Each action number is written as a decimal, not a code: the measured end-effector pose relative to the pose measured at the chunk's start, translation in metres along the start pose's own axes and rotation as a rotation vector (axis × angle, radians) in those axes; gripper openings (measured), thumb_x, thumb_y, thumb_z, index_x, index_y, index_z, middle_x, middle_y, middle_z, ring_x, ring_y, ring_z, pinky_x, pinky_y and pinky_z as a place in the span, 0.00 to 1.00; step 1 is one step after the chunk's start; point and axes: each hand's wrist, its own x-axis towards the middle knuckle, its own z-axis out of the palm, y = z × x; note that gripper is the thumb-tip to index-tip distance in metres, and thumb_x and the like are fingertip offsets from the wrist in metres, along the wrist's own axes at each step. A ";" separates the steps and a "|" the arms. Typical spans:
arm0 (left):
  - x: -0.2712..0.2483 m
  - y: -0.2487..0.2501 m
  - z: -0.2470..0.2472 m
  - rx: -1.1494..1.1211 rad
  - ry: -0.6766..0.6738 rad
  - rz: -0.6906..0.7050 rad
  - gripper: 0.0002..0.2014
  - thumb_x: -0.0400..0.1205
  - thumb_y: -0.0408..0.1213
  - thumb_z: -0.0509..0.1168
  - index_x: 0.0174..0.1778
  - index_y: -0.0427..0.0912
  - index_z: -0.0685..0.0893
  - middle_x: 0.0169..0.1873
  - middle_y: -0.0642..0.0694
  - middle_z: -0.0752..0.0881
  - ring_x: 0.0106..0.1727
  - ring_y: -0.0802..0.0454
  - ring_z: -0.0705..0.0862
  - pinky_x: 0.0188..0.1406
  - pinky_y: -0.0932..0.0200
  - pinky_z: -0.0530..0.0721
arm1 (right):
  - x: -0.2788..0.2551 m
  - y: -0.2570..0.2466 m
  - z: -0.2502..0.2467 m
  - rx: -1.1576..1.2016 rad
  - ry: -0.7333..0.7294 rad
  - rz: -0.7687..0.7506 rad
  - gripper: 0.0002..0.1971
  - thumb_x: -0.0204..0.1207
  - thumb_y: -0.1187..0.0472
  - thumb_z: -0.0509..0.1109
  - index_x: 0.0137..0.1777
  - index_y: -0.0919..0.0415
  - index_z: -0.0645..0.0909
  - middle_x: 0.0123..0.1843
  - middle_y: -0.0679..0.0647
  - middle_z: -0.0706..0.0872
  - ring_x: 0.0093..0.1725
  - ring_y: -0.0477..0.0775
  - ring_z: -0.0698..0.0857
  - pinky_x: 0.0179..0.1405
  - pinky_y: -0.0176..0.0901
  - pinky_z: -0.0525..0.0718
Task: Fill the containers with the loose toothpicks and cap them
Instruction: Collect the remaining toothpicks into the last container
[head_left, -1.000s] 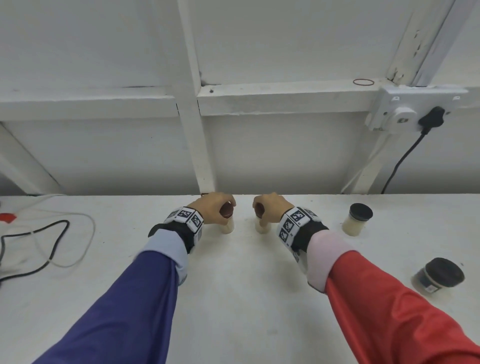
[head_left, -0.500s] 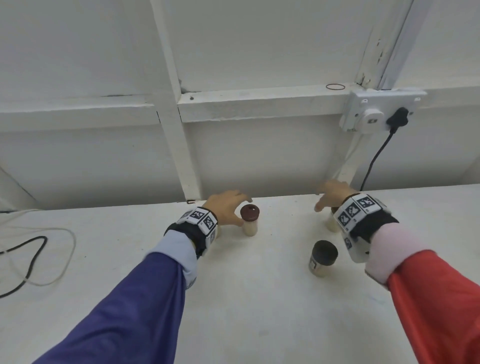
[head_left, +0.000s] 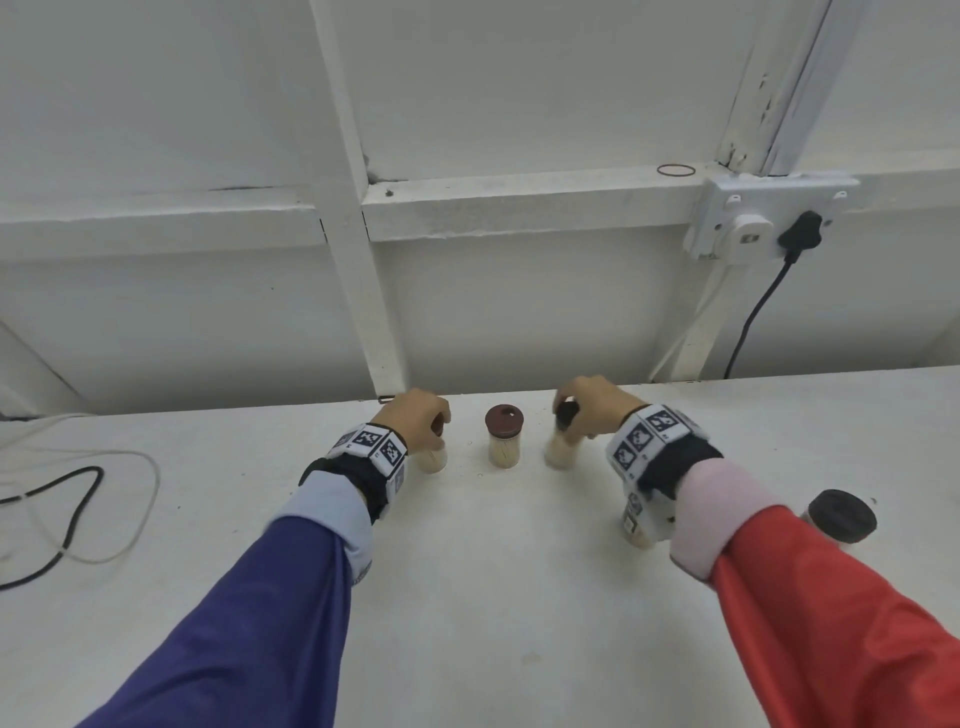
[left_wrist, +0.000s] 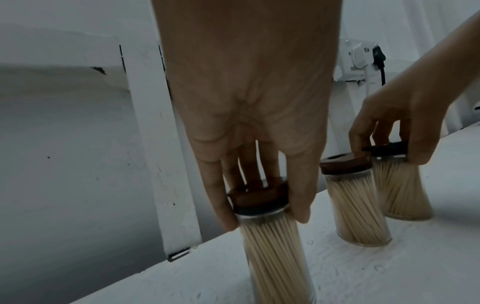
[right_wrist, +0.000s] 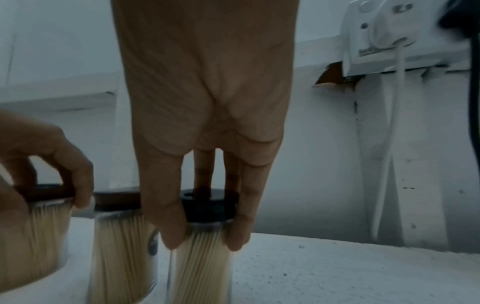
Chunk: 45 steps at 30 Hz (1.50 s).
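White counter (head_left: 493, 597) takes up most of what you're looking at, and it runs back to a white panelled wall (head_left: 519, 93). There's a socket box (head_left: 748, 218) on the wall, up on the right, with a black plug in it and a black cord hanging down. Off on the far left of the counter you've got a loop of black and white cables (head_left: 78, 509).

Your left hand (head_left: 415, 421) is wrapped around the top of the left jar (left_wrist: 275, 246), thumb on one side and fingers on the other, right at the brown cap. That jar stands on the counter near the back edge, packed with toothpicks.

Your right hand (head_left: 592, 405) is doing the same on the right jar (head_left: 558, 452), fingers pinching down around its black cap (right_wrist: 210, 203). This one's upright on the counter too, and full.

Between them sits the middle jar (head_left: 505, 447), nobody touching it, brown cap (head_left: 504, 420) on with a little hole showing in the top. All three are lined up in a row, close but not touching as far as I can tell.

One more black-capped jar (head_left: 841, 517) sits nearer to you, right beside your red sleeve. Another jar is mostly hidden under your right wrist.
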 end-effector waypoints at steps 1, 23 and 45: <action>-0.001 0.000 0.000 0.004 0.002 0.003 0.17 0.79 0.34 0.70 0.64 0.41 0.83 0.59 0.45 0.86 0.61 0.46 0.82 0.54 0.59 0.77 | 0.002 -0.006 0.004 -0.034 -0.008 -0.016 0.19 0.68 0.70 0.79 0.59 0.61 0.84 0.52 0.57 0.83 0.36 0.52 0.82 0.34 0.40 0.83; -0.022 -0.042 0.011 -0.086 0.082 -0.113 0.24 0.77 0.35 0.70 0.70 0.45 0.78 0.68 0.44 0.80 0.67 0.42 0.78 0.65 0.55 0.74 | 0.021 -0.064 0.048 -0.227 0.059 -0.286 0.24 0.76 0.64 0.69 0.73 0.53 0.75 0.67 0.56 0.79 0.66 0.62 0.78 0.57 0.47 0.76; -0.019 -0.005 0.018 -0.084 0.117 0.092 0.34 0.80 0.47 0.69 0.83 0.53 0.64 0.75 0.50 0.73 0.74 0.46 0.73 0.67 0.50 0.75 | 0.011 -0.030 0.037 -0.212 0.090 0.089 0.14 0.76 0.69 0.65 0.61 0.60 0.82 0.63 0.58 0.84 0.60 0.61 0.83 0.55 0.47 0.81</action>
